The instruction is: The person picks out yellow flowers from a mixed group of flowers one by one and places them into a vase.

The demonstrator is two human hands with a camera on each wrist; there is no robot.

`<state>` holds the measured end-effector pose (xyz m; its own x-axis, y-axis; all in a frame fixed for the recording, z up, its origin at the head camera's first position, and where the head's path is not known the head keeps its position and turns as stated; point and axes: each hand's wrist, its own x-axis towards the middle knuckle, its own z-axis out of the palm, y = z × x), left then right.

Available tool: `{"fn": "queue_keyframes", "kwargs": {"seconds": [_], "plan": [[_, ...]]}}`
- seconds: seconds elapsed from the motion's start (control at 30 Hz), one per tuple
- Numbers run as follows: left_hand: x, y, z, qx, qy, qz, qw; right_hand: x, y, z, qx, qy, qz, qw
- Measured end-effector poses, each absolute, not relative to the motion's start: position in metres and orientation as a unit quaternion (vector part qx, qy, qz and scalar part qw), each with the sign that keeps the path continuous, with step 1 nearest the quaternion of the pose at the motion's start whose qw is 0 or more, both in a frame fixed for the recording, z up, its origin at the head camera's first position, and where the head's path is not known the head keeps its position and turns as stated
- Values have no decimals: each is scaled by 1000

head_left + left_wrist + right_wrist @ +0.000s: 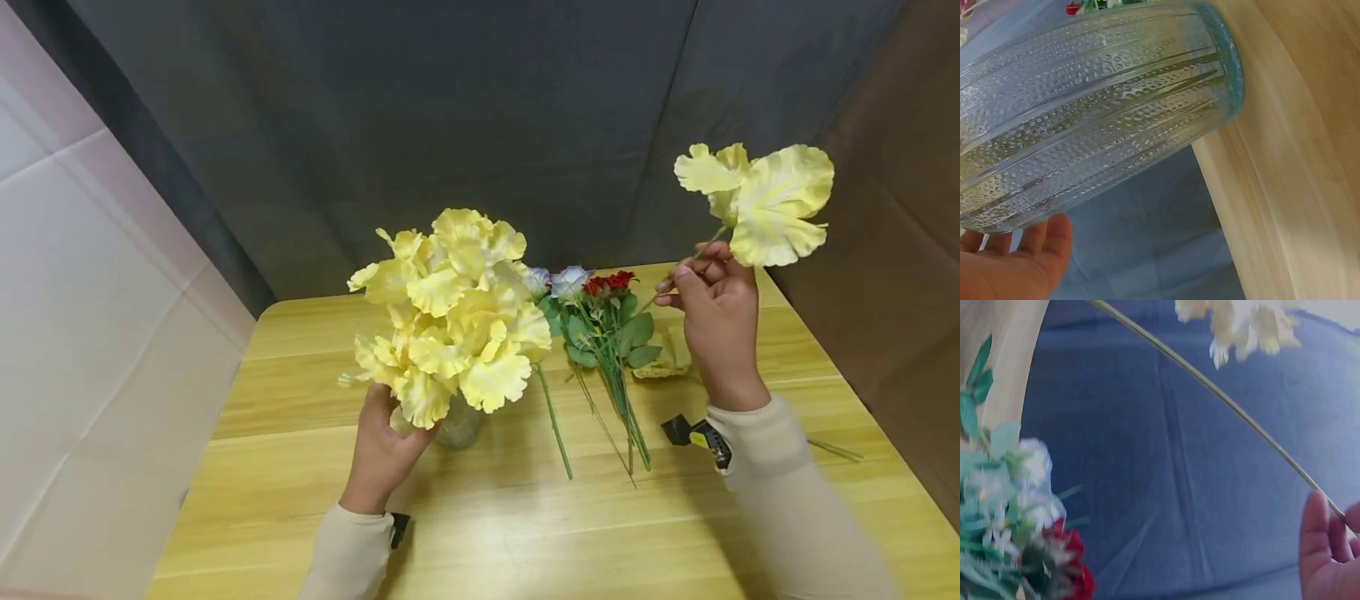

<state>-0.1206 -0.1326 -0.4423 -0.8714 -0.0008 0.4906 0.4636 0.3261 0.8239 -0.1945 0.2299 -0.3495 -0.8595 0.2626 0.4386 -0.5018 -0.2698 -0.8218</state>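
A clear textured glass vase [1097, 112] stands on the table, packed with ruffled yellow flowers [457, 317] that hide most of it in the head view. My left hand [386, 458] holds the vase near its top, just under the blooms; in the left wrist view its fingers [1057, 240] lie against the glass. Raised at the right, my right hand [723, 325] pinches a single yellow flower [783, 200] by its stem, close below the bloom. The long thin stem [1229, 403] slants across the right wrist view.
Red flowers [609, 283] and pale blue flowers [570, 281] with green leaves lie on the wooden table [300, 500], right of the vase. Another yellow flower [663, 360] lies beneath my right hand. A dark curtain [450, 108] hangs behind the table.
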Motion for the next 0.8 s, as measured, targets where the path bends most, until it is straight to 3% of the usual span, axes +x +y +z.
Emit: {"fn": "queue_keyframes", "kwargs": {"seconds": [0.47,0.8], "plan": [[-126,-131,-466,-137,-812,-519,230,-171,176,-345,159,-445,820,324],[-128,-129,-466,-126,-816,-513,236,-161,141,-352,199,-376,840,337]]}}
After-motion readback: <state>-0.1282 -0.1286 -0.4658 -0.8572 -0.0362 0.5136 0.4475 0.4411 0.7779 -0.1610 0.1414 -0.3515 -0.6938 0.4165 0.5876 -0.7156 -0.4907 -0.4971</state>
